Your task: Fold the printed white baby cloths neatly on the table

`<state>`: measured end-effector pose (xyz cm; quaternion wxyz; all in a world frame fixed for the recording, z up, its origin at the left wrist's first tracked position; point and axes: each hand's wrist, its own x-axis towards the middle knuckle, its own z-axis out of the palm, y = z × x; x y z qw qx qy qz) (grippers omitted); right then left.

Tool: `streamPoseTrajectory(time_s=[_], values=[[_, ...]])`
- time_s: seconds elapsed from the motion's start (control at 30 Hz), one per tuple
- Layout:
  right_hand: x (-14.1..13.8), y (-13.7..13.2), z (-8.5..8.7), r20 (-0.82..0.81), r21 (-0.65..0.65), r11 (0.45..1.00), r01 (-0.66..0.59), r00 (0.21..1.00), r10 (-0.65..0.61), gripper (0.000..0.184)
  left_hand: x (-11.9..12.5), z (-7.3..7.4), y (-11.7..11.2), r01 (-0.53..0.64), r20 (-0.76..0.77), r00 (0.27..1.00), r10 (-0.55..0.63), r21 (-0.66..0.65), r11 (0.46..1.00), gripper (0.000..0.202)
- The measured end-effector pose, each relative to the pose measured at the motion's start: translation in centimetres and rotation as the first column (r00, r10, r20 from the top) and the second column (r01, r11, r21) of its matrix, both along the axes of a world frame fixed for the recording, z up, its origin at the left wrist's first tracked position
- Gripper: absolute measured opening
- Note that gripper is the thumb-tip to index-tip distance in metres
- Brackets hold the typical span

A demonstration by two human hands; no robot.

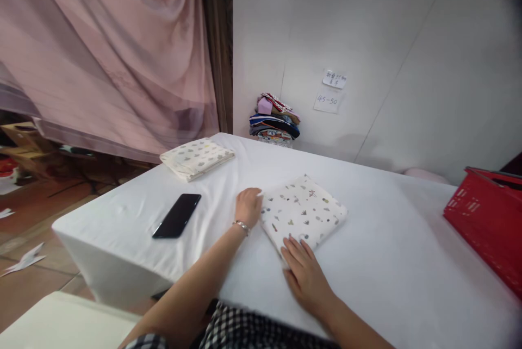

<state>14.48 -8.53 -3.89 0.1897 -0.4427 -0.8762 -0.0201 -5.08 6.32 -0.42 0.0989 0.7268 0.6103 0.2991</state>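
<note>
A folded white cloth [304, 205] with small plant-like prints lies on the white-covered table in front of me. My left hand [248, 207], with a silver bracelet at the wrist, is closed at the cloth's left corner, fingers curled over its edge; the fingertips are partly hidden. On the near corner rests my right hand [304, 273], its fingers stretched out flat over the fabric. A second folded cloth [198, 157], cream with grey and yellow prints, sits farther off to the left.
A black phone [177, 216] lies left of my hands on the white tablecloth [391, 251]. At the right edge stands a red basket [485, 218]. Stacked fabrics [275, 120] rise behind the table, by a wall with paper notes [328, 100]. A pink curtain [122, 50] hangs at left.
</note>
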Motion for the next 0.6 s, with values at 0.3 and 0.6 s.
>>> streamPoseTrajectory(time_s=[0.3, 0.6], values=[[-0.1, 0.1, -0.3, -0.039, -0.058, 0.998, -0.01, 0.999, 0.008, 0.052, 4.3, -0.8, 2.9, 0.241, -0.307, 0.899, -0.313, -0.251, 0.937, 0.064], [2.0, 2.9, 3.6, -0.287, -0.267, 0.963, -0.03, 0.957, -0.05, 0.045, 4.1, -1.4, 2.8, 0.226, -0.338, 0.896, -0.289, -0.213, 0.951, 0.066]])
